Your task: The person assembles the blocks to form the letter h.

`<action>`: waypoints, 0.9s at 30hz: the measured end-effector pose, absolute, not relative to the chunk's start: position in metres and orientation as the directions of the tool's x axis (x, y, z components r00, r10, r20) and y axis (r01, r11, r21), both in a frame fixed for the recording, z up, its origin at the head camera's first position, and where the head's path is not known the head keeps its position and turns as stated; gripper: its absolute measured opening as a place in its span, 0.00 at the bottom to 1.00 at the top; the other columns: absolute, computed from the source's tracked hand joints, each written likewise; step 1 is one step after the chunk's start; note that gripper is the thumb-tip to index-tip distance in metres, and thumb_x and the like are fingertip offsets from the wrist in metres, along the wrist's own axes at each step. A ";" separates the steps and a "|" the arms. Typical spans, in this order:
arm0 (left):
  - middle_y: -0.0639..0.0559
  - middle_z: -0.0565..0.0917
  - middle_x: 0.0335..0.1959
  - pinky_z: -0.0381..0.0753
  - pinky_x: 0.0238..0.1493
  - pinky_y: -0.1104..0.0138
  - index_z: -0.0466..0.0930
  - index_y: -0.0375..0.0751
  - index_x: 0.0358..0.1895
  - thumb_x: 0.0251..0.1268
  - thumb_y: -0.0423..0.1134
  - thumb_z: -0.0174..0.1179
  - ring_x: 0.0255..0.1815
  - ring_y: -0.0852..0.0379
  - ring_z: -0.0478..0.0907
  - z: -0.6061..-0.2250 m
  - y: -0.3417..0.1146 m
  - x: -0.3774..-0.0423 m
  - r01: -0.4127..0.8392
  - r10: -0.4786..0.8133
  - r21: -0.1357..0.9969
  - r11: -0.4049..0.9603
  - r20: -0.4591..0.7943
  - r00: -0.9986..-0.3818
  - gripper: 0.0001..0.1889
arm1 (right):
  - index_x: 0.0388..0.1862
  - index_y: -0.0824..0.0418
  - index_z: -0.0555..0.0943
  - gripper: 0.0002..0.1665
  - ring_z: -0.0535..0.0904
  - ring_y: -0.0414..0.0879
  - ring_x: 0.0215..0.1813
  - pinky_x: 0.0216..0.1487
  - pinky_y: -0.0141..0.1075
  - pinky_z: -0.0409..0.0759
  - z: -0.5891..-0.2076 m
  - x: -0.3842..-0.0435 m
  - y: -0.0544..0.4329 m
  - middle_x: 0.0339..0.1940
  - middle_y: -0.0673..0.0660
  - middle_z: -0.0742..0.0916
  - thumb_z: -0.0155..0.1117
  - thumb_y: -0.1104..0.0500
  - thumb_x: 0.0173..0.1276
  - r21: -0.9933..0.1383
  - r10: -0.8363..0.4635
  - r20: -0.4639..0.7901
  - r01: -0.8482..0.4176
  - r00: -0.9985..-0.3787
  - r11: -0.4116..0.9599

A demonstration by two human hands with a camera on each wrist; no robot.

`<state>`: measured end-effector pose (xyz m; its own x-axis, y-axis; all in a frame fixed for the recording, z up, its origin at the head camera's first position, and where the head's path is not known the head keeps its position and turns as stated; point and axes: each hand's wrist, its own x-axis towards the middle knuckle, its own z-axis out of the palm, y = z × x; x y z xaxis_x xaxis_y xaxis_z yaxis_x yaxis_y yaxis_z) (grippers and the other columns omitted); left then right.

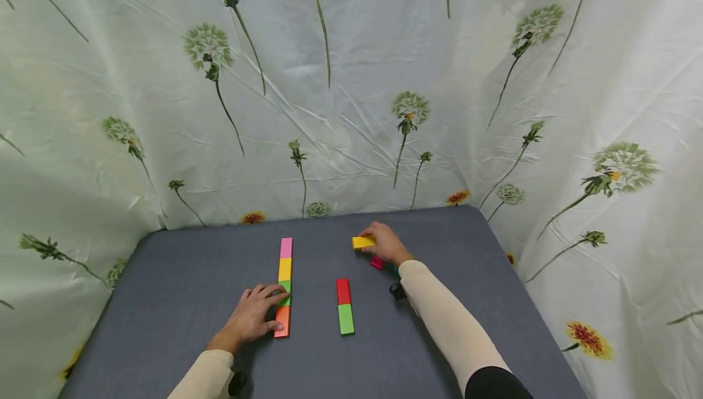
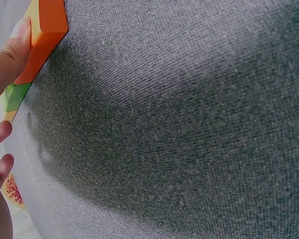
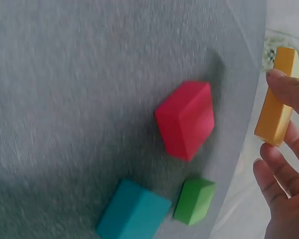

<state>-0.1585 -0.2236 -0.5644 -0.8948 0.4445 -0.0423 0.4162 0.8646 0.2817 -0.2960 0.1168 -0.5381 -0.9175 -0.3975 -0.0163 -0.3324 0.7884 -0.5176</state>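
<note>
My left hand (image 1: 251, 316) lies against a straight row of blocks, its thumb on the orange block (image 1: 283, 316) and an extended finger over the green block (image 1: 285, 302). Farther along this row come a yellow block (image 1: 285, 269) and a pink block (image 1: 287, 248), laid end to end. Above the far part of the table, my right hand (image 1: 386, 243) pinches another yellow block (image 3: 276, 107) between thumb and fingers. Below that hand sit a crimson block (image 3: 187, 119), a teal block (image 3: 134, 211) and a small-looking green block (image 3: 194, 200), mostly hidden in the head view.
Between the hands, a red block (image 1: 343, 291) and a green block (image 1: 346, 319) form a shorter row, end to end. Grey cloth covers the table (image 1: 209, 265). A white curtain (image 1: 351, 112) with dandelion prints hangs behind and along the sides.
</note>
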 end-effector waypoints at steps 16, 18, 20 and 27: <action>0.51 0.75 0.59 0.66 0.51 0.52 0.79 0.48 0.60 0.44 0.52 0.75 0.55 0.49 0.70 -0.565 -0.223 -0.157 0.381 0.417 0.282 0.881 -0.079 -0.906 0.35 | 0.47 0.61 0.85 0.18 0.75 0.47 0.41 0.48 0.40 0.74 -0.546 -0.276 0.082 0.39 0.54 0.80 0.74 0.59 0.58 -0.571 -0.460 0.018 -0.387 -0.888 0.724; 0.51 0.75 0.59 0.66 0.51 0.52 0.79 0.48 0.60 0.44 0.52 0.75 0.55 0.49 0.70 -0.565 -0.224 -0.157 0.383 0.419 0.282 0.880 -0.078 -0.905 0.35 | 0.48 0.61 0.85 0.18 0.74 0.46 0.40 0.48 0.39 0.73 -0.545 -0.273 0.076 0.39 0.53 0.79 0.73 0.59 0.58 -0.576 -0.466 0.008 -0.385 -0.885 0.721; 0.51 0.75 0.59 0.66 0.51 0.52 0.79 0.48 0.60 0.44 0.52 0.74 0.55 0.49 0.70 -0.565 -0.224 -0.158 0.387 0.423 0.284 0.877 -0.074 -0.903 0.35 | 0.48 0.61 0.85 0.17 0.74 0.46 0.41 0.48 0.39 0.73 -0.542 -0.271 0.070 0.39 0.54 0.79 0.73 0.59 0.58 -0.587 -0.471 0.000 -0.381 -0.882 0.714; 0.51 0.76 0.59 0.66 0.50 0.52 0.78 0.48 0.60 0.43 0.55 0.74 0.55 0.49 0.70 -0.567 -0.224 -0.160 0.406 0.434 0.268 0.874 -0.053 -0.899 0.36 | 0.47 0.60 0.85 0.17 0.74 0.46 0.41 0.48 0.38 0.73 -0.536 -0.266 0.049 0.38 0.53 0.80 0.73 0.59 0.58 -0.575 -0.502 0.014 -0.418 -0.865 0.704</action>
<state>-0.1603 -0.2243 -0.5675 -0.8994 0.4340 -0.0534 0.4057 0.8738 0.2682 -0.2658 0.0491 -0.5361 -0.8646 -0.5022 0.0138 -0.4179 0.7038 -0.5745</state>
